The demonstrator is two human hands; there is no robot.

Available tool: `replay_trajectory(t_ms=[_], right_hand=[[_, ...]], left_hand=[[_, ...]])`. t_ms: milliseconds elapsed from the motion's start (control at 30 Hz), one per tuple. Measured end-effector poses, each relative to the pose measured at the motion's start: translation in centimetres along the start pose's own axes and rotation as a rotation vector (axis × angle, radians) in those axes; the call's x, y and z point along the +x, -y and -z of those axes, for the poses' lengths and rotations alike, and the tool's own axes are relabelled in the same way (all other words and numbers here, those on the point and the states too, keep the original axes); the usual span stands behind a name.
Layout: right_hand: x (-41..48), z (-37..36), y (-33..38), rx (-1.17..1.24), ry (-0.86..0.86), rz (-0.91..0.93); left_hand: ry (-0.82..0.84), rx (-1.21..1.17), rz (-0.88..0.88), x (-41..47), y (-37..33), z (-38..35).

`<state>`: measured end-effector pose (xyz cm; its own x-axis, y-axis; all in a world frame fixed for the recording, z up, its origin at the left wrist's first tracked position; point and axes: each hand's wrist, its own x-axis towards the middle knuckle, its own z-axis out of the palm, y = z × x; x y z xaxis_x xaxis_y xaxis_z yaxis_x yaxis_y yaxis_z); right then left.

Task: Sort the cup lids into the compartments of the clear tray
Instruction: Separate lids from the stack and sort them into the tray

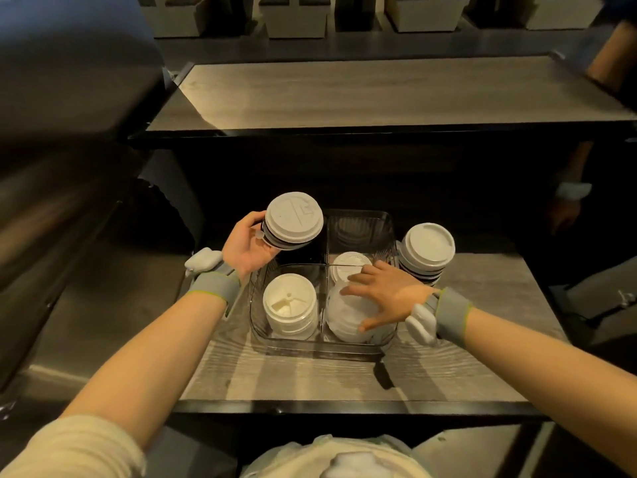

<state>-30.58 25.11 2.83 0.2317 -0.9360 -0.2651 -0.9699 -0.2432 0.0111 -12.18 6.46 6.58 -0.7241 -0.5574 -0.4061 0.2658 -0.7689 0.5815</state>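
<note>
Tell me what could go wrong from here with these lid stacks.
The left hand grips a lid stack from the side above the far-left compartment of the clear tray; lids could slide off. The right hand rests on tilted lids in the near-right compartment; they may wedge crooked. The loose stack standing right of the tray might get knocked by that wrist.

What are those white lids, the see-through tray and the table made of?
The lids look like thin moulded plastic, matt white, with shapes pressed into their tops. The tray seems to be hard clear plastic, glossy: you can see through its walls, and they catch the light. The table shows pale wood grain with a matt finish; whether it is real wood or laminate, I cannot tell.
</note>
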Motion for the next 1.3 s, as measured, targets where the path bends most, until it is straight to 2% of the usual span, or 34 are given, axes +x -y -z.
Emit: replay_trajectory(t_ms=[67,167,233,333,467,533,633,733,833,1000,1167,1300], right_hand=[[-0.3,1.2,0.2,0.102,-0.103,-0.011],[0.3,3.6,0.7,0.322,-0.481,-0.087],[1.7,5.6,1.2,0.492,-0.622,-0.181],[4.4,7.8,1.9,0.651,-0.584,-0.216],[6.3,8.6,2.2,0.581,-0.518,-0.247],[6.6,8.5,2.1,0.574,-0.531,-0.252],[6.4,8.3,1.6,0.701,-0.594,-0.274],[6.1,8.1,0.0,0.836,-0.641,-0.399],[5.6,7.1,-2.2,0.806,-0.500,-0.524],[5.9,4.0,-4.2,0.574,-0.076,-0.574],[7.2,2.2,-4.8,0.401,0.083,-0.545],[7.9,1.6,-5.0,0.411,0.194,-0.443]], left_hand=[[0.013,0.001,-0.006,-0.3,0.1,0.0],[0.011,0.021,-0.006,-0.6,0.2,0.0],[0.001,0.051,-0.006,-0.8,0.3,0.0],[-0.016,0.112,-0.006,-1.0,0.2,-0.1],[-0.008,0.129,-0.001,-1.0,0.2,-0.2],[-0.008,0.117,-0.001,-1.0,0.0,-0.3],[-0.019,0.075,-0.026,-0.8,-0.3,-0.1],[-0.009,0.034,-0.045,-0.6,-0.9,0.2],[-0.001,-0.003,-0.049,-0.4,-1.5,0.7],[-0.039,-0.002,-0.064,0.5,-2.3,1.2],[-0.016,0.008,-0.053,0.8,-2.5,1.4],[-0.026,0.025,-0.056,0.7,-2.7,1.7]])
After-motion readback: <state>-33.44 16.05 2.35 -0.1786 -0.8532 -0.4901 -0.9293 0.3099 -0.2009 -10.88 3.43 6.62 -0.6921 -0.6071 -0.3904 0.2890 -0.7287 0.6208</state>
